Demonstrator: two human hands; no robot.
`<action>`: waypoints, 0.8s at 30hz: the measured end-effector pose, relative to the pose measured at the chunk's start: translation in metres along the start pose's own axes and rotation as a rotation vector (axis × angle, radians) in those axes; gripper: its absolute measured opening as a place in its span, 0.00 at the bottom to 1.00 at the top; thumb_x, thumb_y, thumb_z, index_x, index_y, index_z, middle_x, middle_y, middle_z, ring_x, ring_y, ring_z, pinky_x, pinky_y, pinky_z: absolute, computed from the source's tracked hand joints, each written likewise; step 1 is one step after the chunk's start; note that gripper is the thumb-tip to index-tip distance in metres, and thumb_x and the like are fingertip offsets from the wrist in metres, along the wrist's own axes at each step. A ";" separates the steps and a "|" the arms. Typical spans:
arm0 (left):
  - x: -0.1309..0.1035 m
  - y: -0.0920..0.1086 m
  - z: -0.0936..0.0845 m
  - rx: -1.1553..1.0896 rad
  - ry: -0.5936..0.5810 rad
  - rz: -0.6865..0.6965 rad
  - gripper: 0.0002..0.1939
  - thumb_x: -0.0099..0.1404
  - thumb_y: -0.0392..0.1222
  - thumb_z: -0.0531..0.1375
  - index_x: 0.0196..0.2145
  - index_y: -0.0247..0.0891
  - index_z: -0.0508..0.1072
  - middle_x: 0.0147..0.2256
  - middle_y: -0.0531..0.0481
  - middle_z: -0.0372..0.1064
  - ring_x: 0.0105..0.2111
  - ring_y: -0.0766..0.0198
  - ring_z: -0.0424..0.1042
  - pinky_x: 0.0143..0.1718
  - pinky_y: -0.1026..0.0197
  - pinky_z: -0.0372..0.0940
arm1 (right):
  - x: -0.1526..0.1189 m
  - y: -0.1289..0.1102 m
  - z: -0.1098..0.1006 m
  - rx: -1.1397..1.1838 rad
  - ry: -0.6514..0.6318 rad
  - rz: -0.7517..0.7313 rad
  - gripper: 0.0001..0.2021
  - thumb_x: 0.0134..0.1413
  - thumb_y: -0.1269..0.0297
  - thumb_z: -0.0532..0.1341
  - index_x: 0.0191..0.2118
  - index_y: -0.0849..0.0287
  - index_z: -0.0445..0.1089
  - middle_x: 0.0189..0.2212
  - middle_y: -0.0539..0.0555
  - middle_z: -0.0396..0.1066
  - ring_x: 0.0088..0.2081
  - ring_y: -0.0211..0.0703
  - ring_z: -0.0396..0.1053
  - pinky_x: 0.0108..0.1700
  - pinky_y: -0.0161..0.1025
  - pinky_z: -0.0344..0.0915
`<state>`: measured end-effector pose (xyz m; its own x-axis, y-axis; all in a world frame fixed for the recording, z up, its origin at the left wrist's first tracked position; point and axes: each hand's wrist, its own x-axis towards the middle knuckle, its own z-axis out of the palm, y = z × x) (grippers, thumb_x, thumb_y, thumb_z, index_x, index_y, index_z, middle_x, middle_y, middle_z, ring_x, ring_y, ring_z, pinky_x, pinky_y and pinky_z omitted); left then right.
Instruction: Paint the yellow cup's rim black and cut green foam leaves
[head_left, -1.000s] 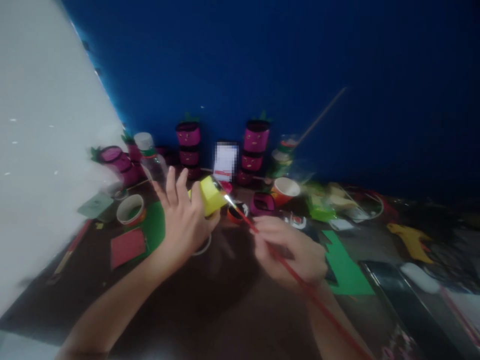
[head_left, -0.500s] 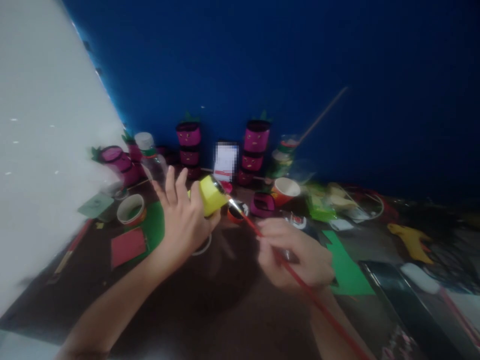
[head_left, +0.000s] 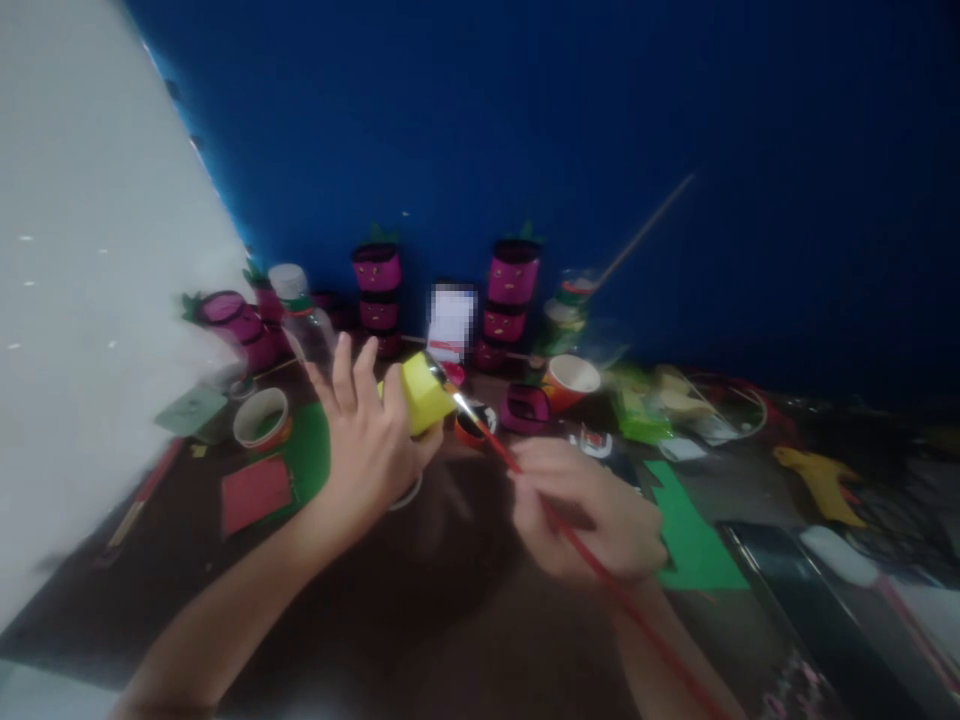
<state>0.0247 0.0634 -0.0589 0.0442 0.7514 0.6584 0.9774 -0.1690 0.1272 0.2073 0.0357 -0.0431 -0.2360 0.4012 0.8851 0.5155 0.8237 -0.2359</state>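
Observation:
My left hand (head_left: 367,430) grips a yellow tube-like piece (head_left: 426,393) between thumb and fingers, its other fingers raised. A dark band runs along the piece's upper right rim. My right hand (head_left: 589,515) is closed around the long red handle of a paintbrush (head_left: 504,452). The brush's bristle end meets that dark rim. Behind the brush sits a small orange-sided container (head_left: 472,428) with dark contents. A purple ring-shaped piece (head_left: 525,407) lies beyond my right hand, close to an orange and white paper cup (head_left: 571,380).
Purple stacked figures (head_left: 377,290) and a blurred phone screen (head_left: 451,322) stand along the blue wall. On the left are a clear bottle (head_left: 304,320), a paper cup (head_left: 262,418) and red card (head_left: 256,495). At right lie green paper (head_left: 697,535), a yellow glue gun (head_left: 823,483) and a dark flat slab (head_left: 814,600).
My right hand and the paintbrush have shifted very slightly left. The bristle end stays at the yellow piece's rim; my left hand has barely moved.

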 end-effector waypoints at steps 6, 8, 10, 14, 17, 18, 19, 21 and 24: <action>0.000 0.001 -0.001 -0.035 0.003 -0.010 0.28 0.52 0.51 0.59 0.45 0.28 0.66 0.55 0.26 0.53 0.61 0.34 0.40 0.56 0.32 0.31 | 0.000 0.000 -0.001 -0.003 -0.003 0.010 0.13 0.42 0.81 0.60 0.31 0.55 0.66 0.21 0.49 0.69 0.27 0.42 0.72 0.28 0.39 0.72; 0.000 0.001 -0.002 -0.051 0.000 -0.010 0.27 0.52 0.51 0.59 0.45 0.28 0.66 0.56 0.26 0.52 0.61 0.33 0.40 0.56 0.32 0.31 | 0.000 0.001 -0.002 -0.006 -0.027 0.012 0.12 0.43 0.80 0.60 0.32 0.54 0.66 0.23 0.50 0.70 0.28 0.43 0.72 0.28 0.39 0.72; 0.001 0.000 -0.002 -0.067 0.009 -0.015 0.27 0.52 0.51 0.60 0.45 0.29 0.66 0.56 0.27 0.52 0.61 0.33 0.40 0.56 0.31 0.30 | -0.001 0.000 -0.002 0.005 -0.030 0.015 0.12 0.43 0.79 0.60 0.32 0.54 0.66 0.22 0.49 0.70 0.27 0.43 0.72 0.28 0.39 0.72; 0.001 -0.002 0.001 -0.050 0.009 -0.041 0.29 0.51 0.51 0.60 0.45 0.28 0.66 0.55 0.26 0.52 0.60 0.33 0.40 0.57 0.32 0.31 | -0.003 -0.006 -0.001 0.126 0.097 0.205 0.08 0.47 0.77 0.59 0.31 0.55 0.67 0.23 0.50 0.71 0.26 0.42 0.73 0.28 0.39 0.73; 0.002 -0.003 0.003 -0.026 0.002 -0.044 0.30 0.50 0.53 0.61 0.45 0.27 0.66 0.55 0.26 0.53 0.60 0.33 0.41 0.57 0.33 0.31 | -0.004 -0.008 -0.001 0.205 0.184 0.437 0.07 0.50 0.75 0.59 0.34 0.57 0.68 0.27 0.52 0.74 0.25 0.40 0.74 0.28 0.36 0.73; 0.002 -0.003 0.003 -0.026 0.005 -0.042 0.31 0.50 0.53 0.61 0.46 0.27 0.66 0.55 0.26 0.53 0.60 0.33 0.41 0.57 0.32 0.31 | -0.004 -0.008 -0.001 0.208 0.183 0.468 0.06 0.50 0.75 0.59 0.34 0.58 0.68 0.27 0.52 0.75 0.24 0.39 0.74 0.28 0.35 0.73; 0.002 -0.003 0.003 -0.031 0.007 -0.040 0.31 0.50 0.54 0.61 0.46 0.27 0.66 0.55 0.26 0.53 0.60 0.33 0.41 0.57 0.32 0.31 | -0.004 -0.007 -0.001 0.203 0.169 0.475 0.06 0.50 0.75 0.59 0.34 0.58 0.69 0.27 0.52 0.75 0.24 0.39 0.74 0.28 0.35 0.73; 0.002 -0.002 0.002 -0.043 0.012 -0.037 0.31 0.50 0.54 0.60 0.46 0.28 0.66 0.55 0.26 0.53 0.60 0.33 0.41 0.57 0.32 0.31 | -0.005 -0.004 -0.001 0.185 0.122 0.451 0.05 0.50 0.75 0.60 0.32 0.58 0.69 0.26 0.51 0.76 0.24 0.39 0.74 0.28 0.34 0.73; 0.002 -0.001 0.000 -0.054 0.010 -0.035 0.30 0.51 0.54 0.60 0.46 0.28 0.66 0.55 0.26 0.53 0.60 0.33 0.41 0.57 0.32 0.30 | -0.006 -0.002 -0.001 0.152 0.057 0.427 0.06 0.48 0.75 0.61 0.33 0.58 0.70 0.27 0.51 0.77 0.25 0.40 0.75 0.27 0.32 0.73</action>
<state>0.0240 0.0650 -0.0580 0.0080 0.7508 0.6605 0.9658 -0.1770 0.1895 0.2084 0.0312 -0.0474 0.0200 0.6986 0.7152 0.4292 0.6401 -0.6372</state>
